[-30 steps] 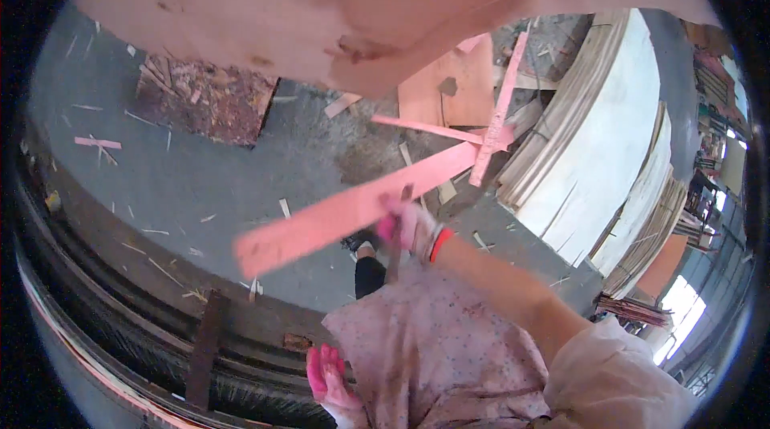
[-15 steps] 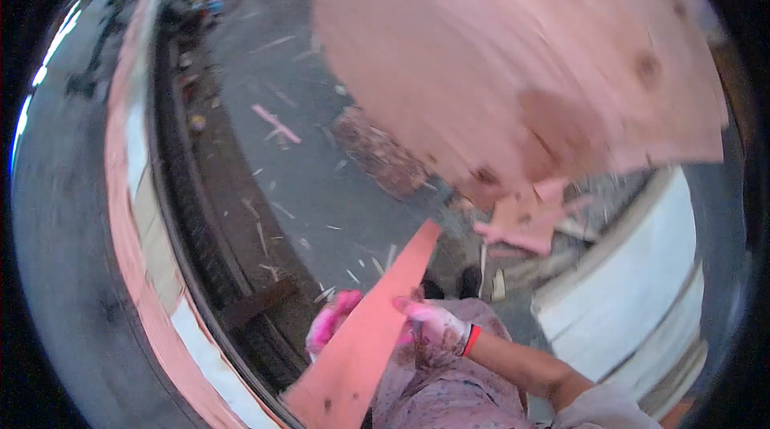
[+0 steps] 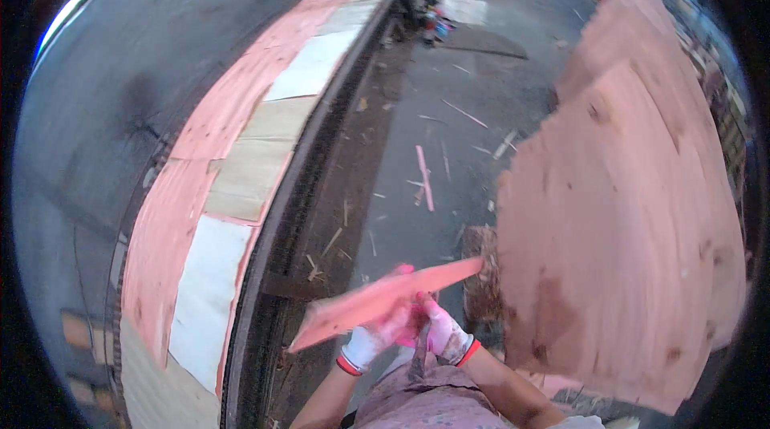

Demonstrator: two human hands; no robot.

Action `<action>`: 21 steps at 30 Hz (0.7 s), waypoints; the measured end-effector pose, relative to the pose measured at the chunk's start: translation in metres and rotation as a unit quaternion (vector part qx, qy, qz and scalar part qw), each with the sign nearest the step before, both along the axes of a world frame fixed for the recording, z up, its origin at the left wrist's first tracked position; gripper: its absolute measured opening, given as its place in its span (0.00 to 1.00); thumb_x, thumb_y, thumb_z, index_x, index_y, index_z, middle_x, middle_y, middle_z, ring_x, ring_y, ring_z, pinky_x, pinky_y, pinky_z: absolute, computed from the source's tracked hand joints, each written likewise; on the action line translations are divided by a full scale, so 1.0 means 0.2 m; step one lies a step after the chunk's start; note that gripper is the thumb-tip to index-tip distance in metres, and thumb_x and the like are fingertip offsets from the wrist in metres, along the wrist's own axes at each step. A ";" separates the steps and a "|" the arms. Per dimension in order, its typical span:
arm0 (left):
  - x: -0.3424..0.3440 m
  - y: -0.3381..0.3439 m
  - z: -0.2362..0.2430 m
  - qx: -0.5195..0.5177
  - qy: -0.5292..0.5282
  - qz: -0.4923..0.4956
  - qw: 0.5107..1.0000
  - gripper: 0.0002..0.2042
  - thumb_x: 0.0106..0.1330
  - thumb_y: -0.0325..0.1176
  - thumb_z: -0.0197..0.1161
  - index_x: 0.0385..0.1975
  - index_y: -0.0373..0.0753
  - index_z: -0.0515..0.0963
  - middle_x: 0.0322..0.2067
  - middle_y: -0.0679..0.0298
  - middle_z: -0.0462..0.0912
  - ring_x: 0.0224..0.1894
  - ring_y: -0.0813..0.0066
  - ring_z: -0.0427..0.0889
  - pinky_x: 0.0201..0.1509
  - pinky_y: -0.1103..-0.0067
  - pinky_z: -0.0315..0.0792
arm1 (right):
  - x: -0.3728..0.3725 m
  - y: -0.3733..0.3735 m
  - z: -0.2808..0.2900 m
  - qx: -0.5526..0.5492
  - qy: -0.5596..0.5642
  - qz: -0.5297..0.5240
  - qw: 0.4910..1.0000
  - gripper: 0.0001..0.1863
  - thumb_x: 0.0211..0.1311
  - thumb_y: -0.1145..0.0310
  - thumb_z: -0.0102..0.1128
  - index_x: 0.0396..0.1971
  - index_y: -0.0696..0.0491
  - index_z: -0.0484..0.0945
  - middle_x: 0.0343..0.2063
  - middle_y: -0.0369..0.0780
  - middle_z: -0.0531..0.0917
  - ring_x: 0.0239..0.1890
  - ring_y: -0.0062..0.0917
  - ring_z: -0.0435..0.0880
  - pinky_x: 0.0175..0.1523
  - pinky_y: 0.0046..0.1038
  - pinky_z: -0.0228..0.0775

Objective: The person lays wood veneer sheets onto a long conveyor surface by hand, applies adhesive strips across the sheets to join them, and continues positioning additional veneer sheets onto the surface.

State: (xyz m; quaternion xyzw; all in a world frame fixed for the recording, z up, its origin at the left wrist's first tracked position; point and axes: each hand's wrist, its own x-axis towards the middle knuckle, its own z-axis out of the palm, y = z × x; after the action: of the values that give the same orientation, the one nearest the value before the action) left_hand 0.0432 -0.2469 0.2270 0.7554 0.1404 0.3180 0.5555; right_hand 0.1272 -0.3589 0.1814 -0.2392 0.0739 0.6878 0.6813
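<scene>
Both gloved hands, left hand point(image 3: 362, 344) and right hand point(image 3: 443, 334), are pinching one pink veneer strip point(image 3: 385, 301) at six o'clock. It looks mid-carry, and laying it flat calls for lining up with the veneer-covered conveyor point(image 3: 241, 156) at nine. Large veneer sheet point(image 3: 618, 228) hangs at three; scraps litter the floor point(image 3: 449, 108) toward twelve.

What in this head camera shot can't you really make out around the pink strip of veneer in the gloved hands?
- Head view: pink strip of wood veneer is motion-blurred; its surface detail is lost.
- Left hand and right hand: fingers partly hidden behind the strip.
- Large reddish veneer sheet: hides the floor behind it; far side fades into the dark rim.
- Far clutter at the top: too small to identify.
</scene>
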 end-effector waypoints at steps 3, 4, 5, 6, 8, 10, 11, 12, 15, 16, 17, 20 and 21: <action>-0.12 0.40 -0.04 -0.094 0.037 0.069 0.992 0.16 0.65 0.28 0.54 0.52 0.31 0.71 0.45 0.59 0.78 0.43 0.73 0.78 0.45 0.79 0.72 | 0.11 0.28 0.11 0.046 -0.121 0.159 0.979 0.30 0.64 0.46 0.50 0.56 0.54 0.67 0.48 0.42 0.78 0.47 0.32 0.79 0.52 0.37 0.72; -0.14 0.51 -0.06 0.029 -0.003 0.098 0.995 0.19 0.64 0.28 0.55 0.55 0.32 0.68 0.51 0.62 0.75 0.33 0.86 0.71 0.37 0.88 0.68 | 0.14 0.37 0.14 0.069 -0.175 0.224 0.956 0.30 0.64 0.47 0.50 0.56 0.55 0.68 0.47 0.43 0.79 0.45 0.32 0.80 0.53 0.35 0.72; -0.18 0.60 -0.04 -0.035 0.003 0.106 0.994 0.18 0.65 0.28 0.55 0.54 0.33 0.69 0.50 0.63 0.76 0.32 0.86 0.71 0.36 0.87 0.68 | 0.17 0.44 0.25 0.032 -0.249 0.208 0.945 0.27 0.64 0.57 0.55 0.57 0.58 0.66 0.46 0.44 0.79 0.46 0.29 0.80 0.52 0.30 0.72; -0.21 0.68 -0.02 -0.099 0.007 0.114 0.989 0.17 0.65 0.28 0.54 0.53 0.34 0.70 0.49 0.64 0.76 0.32 0.86 0.71 0.35 0.86 0.68 | 0.22 0.52 0.30 0.036 -0.250 0.218 0.943 0.27 0.64 0.57 0.55 0.57 0.58 0.66 0.46 0.44 0.79 0.46 0.29 0.80 0.52 0.30 0.72; -0.22 0.83 0.04 -0.133 0.055 0.120 0.982 0.15 0.62 0.26 0.56 0.49 0.35 0.73 0.46 0.64 0.78 0.34 0.77 0.76 0.35 0.81 0.71 | 0.31 0.68 0.40 0.140 -0.479 0.065 0.864 0.32 0.57 0.62 0.64 0.60 0.56 0.63 0.51 0.43 0.76 0.49 0.30 0.78 0.52 0.28 0.72; -0.21 0.99 0.07 0.298 0.152 0.105 0.936 0.13 0.58 0.24 0.58 0.45 0.35 0.76 0.41 0.61 0.81 0.37 0.71 0.79 0.39 0.77 0.73 | 0.42 0.87 0.61 0.171 -0.603 0.010 0.779 0.38 0.51 0.66 0.68 0.61 0.57 0.61 0.55 0.46 0.72 0.52 0.31 0.76 0.53 0.29 0.71; -0.20 1.02 0.09 0.331 0.274 0.122 0.895 0.13 0.56 0.22 0.59 0.42 0.35 0.77 0.38 0.59 0.81 0.38 0.71 0.80 0.43 0.77 0.74 | 0.50 0.97 0.70 0.211 -0.644 -0.013 0.736 0.39 0.49 0.66 0.69 0.61 0.57 0.60 0.56 0.47 0.70 0.52 0.33 0.76 0.54 0.30 0.70; -0.18 1.08 0.04 0.324 0.282 0.128 0.894 0.13 0.56 0.22 0.59 0.42 0.35 0.77 0.38 0.59 0.81 0.38 0.71 0.80 0.43 0.77 0.74 | 0.58 1.08 0.75 0.250 -0.679 -0.036 0.689 0.41 0.47 0.66 0.70 0.61 0.57 0.60 0.57 0.49 0.69 0.53 0.34 0.76 0.54 0.31 0.70; 0.00 1.31 0.09 0.091 0.279 0.069 0.953 0.11 0.56 0.26 0.61 0.39 0.34 0.78 0.36 0.62 0.81 0.38 0.75 0.79 0.43 0.79 0.72 | 0.84 1.40 0.79 0.244 -0.751 0.007 0.613 0.24 0.47 0.66 0.71 0.45 0.58 0.76 0.38 0.41 0.83 0.37 0.26 0.82 0.44 0.25 0.73; 0.06 1.38 0.12 0.087 0.282 0.074 0.952 0.11 0.56 0.26 0.61 0.39 0.34 0.78 0.36 0.62 0.81 0.38 0.75 0.79 0.43 0.79 0.72 | 0.93 1.49 0.76 0.214 -0.754 0.050 0.619 0.19 0.48 0.67 0.70 0.40 0.58 0.79 0.32 0.38 0.84 0.33 0.22 0.82 0.41 0.23 0.73; 0.13 1.46 0.14 -0.035 0.254 0.046 0.966 0.12 0.57 0.28 0.62 0.40 0.33 0.77 0.36 0.63 0.81 0.39 0.77 0.78 0.44 0.81 0.71 | 0.98 1.61 0.79 0.198 -0.695 0.013 0.691 0.12 0.51 0.71 0.68 0.35 0.58 0.80 0.28 0.34 0.83 0.30 0.17 0.79 0.37 0.20 0.71; 0.26 1.64 0.16 -0.181 0.227 0.073 0.954 0.16 0.58 0.33 0.64 0.43 0.32 0.76 0.39 0.66 0.79 0.43 0.81 0.75 0.47 0.83 0.69 | 1.18 1.99 0.64 0.165 -0.584 -0.084 0.791 0.11 0.54 0.73 0.66 0.36 0.59 0.79 0.28 0.32 0.82 0.29 0.12 0.76 0.35 0.17 0.69; 0.29 1.70 0.15 -0.218 0.189 0.109 0.951 0.17 0.57 0.34 0.65 0.44 0.32 0.76 0.40 0.67 0.79 0.43 0.81 0.75 0.48 0.83 0.68 | 1.24 2.12 0.64 0.171 -0.580 -0.073 0.793 0.11 0.54 0.73 0.66 0.36 0.59 0.79 0.28 0.32 0.82 0.29 0.12 0.76 0.35 0.17 0.69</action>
State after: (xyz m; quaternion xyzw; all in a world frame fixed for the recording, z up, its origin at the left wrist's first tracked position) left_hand 0.1011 0.0924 0.2578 0.6426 0.3906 0.1897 0.6313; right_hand 0.3759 0.0644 0.3084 -0.4665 -0.4368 0.3698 0.6744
